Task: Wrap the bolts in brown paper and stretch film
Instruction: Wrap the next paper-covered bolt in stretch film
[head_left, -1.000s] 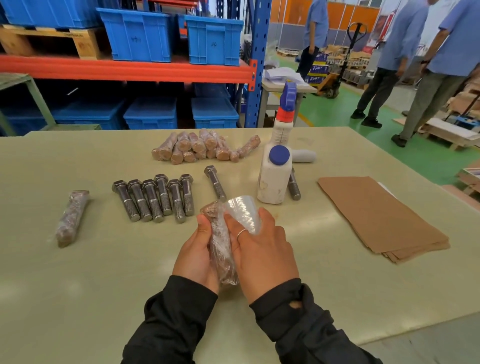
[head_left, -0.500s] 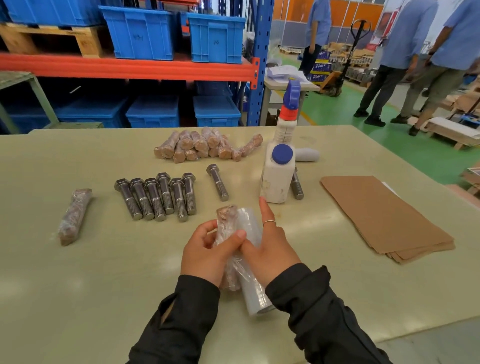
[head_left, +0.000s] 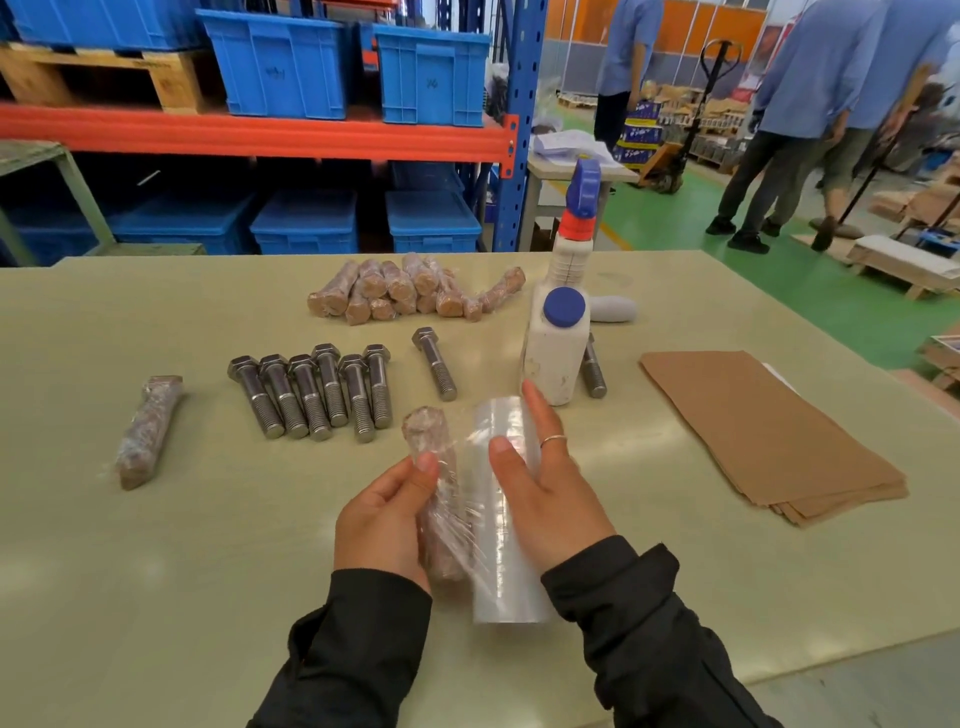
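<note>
- Two hands work close together low over the tabletop (head_left: 156, 597): the left hand (head_left: 382, 525) curls round a paper-wrapped bolt (head_left: 434, 499), thumb on its film-covered shaft.
- Right hand (head_left: 540, 493) lies with fingers straight along a stretch film roll (head_left: 506, 519), thumb against it; a clear sheet of film runs from roll to bolt.
- Six bare bolts (head_left: 317, 395) lie side by side beyond the left hand, a seventh (head_left: 435, 362) apart from them.
- White spray bottle (head_left: 558, 332) stands just past the right fingertips, half hiding another bolt (head_left: 594, 371).
- Brown paper sheets (head_left: 769, 436) are stacked to the right.
- Finished wrapped bolts (head_left: 410, 291) are piled farther back; one wrapped bolt (head_left: 148, 431) lies alone far left.
</note>
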